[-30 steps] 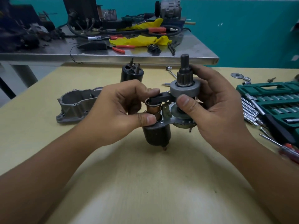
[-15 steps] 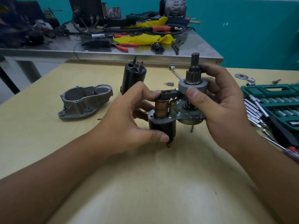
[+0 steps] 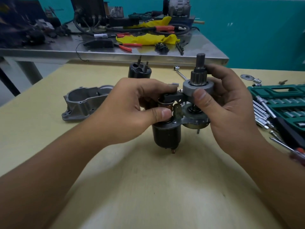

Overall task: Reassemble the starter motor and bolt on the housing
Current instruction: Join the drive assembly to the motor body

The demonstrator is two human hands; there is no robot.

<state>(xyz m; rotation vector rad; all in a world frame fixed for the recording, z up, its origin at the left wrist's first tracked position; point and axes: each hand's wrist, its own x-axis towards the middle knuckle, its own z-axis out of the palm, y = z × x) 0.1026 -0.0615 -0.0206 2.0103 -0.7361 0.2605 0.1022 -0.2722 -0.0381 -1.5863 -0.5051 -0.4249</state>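
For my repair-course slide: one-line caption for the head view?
Both hands, left hand and right hand, hold the starter assembly upright above the table; housing waits.

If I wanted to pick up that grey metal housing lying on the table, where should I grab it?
Probably by its long side walls, coming down from above. The grey housing lies flat on the yellow table with its hollow side up, so its raised rim gives fingers two opposite walls to pinch. Come from the left side; the left hand and the black motor can crowd its right end.
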